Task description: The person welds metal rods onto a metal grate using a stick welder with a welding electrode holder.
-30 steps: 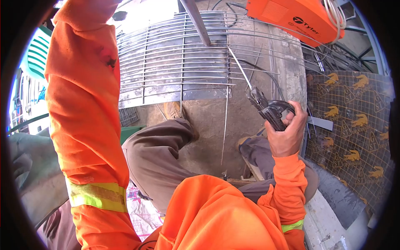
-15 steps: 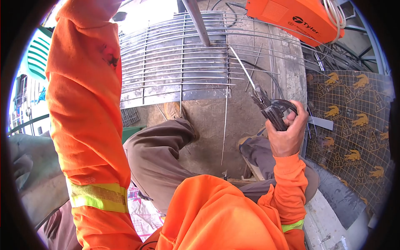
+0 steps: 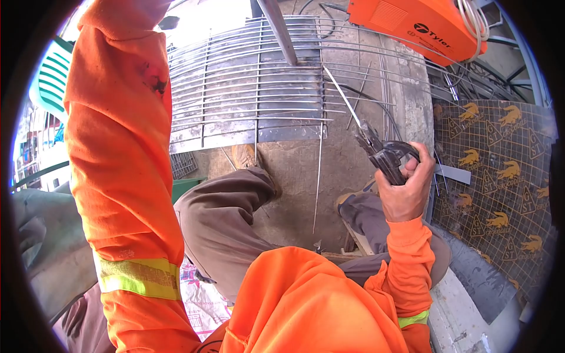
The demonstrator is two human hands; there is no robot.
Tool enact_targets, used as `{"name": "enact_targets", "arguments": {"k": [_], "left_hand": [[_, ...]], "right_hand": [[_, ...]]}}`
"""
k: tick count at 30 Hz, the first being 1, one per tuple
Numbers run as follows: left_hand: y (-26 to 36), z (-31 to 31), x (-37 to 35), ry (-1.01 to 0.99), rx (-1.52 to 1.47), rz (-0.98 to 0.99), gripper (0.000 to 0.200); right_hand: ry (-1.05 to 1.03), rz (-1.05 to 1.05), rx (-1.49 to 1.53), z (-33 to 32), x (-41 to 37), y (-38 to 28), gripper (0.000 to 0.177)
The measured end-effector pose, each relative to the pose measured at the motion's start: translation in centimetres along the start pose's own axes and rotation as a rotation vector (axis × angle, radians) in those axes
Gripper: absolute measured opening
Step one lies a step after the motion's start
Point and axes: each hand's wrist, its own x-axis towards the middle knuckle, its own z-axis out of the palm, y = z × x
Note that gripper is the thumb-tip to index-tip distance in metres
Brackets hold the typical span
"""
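My right hand [image 3: 406,182] is closed around a dark welding electrode holder [image 3: 385,157]. A pale welding rod [image 3: 341,93] is clamped in the holder's jaws and slants up and left. Its tip is at the right part of a wire grid [image 3: 259,88] of thin metal bars, near a crossing; whether it touches cannot be made out. Close to that tip stands the lower end of a grey metal bar [image 3: 278,32], tilted over the grid. My left arm, in an orange sleeve [image 3: 123,153], reaches up past the top edge, and its hand is out of view.
An orange welding machine [image 3: 412,29] with a coiled pale cable stands at the upper right. Dark printed board [image 3: 494,176] covers the right side. Sheet metal [image 3: 229,132] lies beneath the grid. A green plastic chair [image 3: 52,76] is at the left. My boot [image 3: 242,156] is by the grid's near edge.
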Motion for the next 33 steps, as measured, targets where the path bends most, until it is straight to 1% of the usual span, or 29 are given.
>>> {"name": "enact_targets", "arguments": {"k": [2,4,5,7,8,9,11,12,14,16,17,20,23,26,29,31,33], "left_hand": [[-1.0,0.1,0.5,-0.003,-0.013,0.011,0.047],[-2.8,0.3,1.5,0.015,-0.109,0.046,0.05],[-2.7,0.2,1.5,0.016,-0.109,0.046,0.05],[-2.1,-0.1,1.7,-0.039,-0.081,-0.061,0.052],[-0.1,-0.2,1.3,-0.04,-0.081,-0.061,0.052],[3.0,-0.1,0.7,-0.013,-0.042,-0.203,0.05],[3.5,-0.1,0.4,0.015,-0.003,-0.346,0.049],[1.4,-0.4,0.6,-0.016,-0.009,-0.228,0.048],[0.3,-0.7,0.4,-0.047,-0.016,-0.112,0.046],[0.0,-0.8,0.3,-0.066,-0.043,-0.076,0.043],[0.1,-0.7,0.2,-0.073,-0.052,-0.064,0.043],[0.2,-0.2,-0.1,0.011,0.022,-0.059,0.041],[-0.2,-0.4,0.1,-0.032,-0.012,-0.026,0.041],[0.5,0.0,-0.2,-0.001,-0.001,-0.051,0.042],[0.1,0.1,-0.1,0.07,0.068,-0.012,0.041],[-0.2,-0.9,0.7,-0.083,-0.032,-0.098,0.042],[0.6,-0.4,0.0,-0.045,0.006,-0.079,0.042]], "right_hand": [[-0.004,0.002,0.002,0.0,0.0,0.1,0.081],[0.018,0.001,0.045,0.2,-0.1,0.3,0.081],[0.018,0.0,0.045,0.1,0.0,0.2,0.081],[-0.009,0.003,-0.006,-0.1,0.2,-0.3,0.08],[-0.009,0.003,-0.006,-0.1,0.2,-0.3,0.08],[-0.011,0.004,-0.002,-0.1,0.2,-0.2,0.08],[-0.014,0.004,0.002,0.0,0.0,0.0,0.08],[-0.005,0.018,0.012,0.0,-0.2,0.2,0.08],[0.004,0.032,0.022,0.1,-0.1,0.2,0.08],[0.008,-0.006,0.012,0.1,0.2,0.0,0.079],[0.009,-0.005,0.011,0.1,0.2,-0.1,0.079],[-0.004,0.018,0.028,0.0,0.1,-0.2,0.078],[0.003,0.042,0.026,0.0,0.1,-0.1,0.078],[0.002,0.018,0.006,0.0,0.3,-0.1,0.078],[0.013,0.041,0.06,0.0,0.0,0.2,0.079],[-0.02,0.053,0.02,-0.2,0.2,-0.2,0.079],[-0.005,0.045,0.035,-0.1,0.1,0.0,0.079]]}}
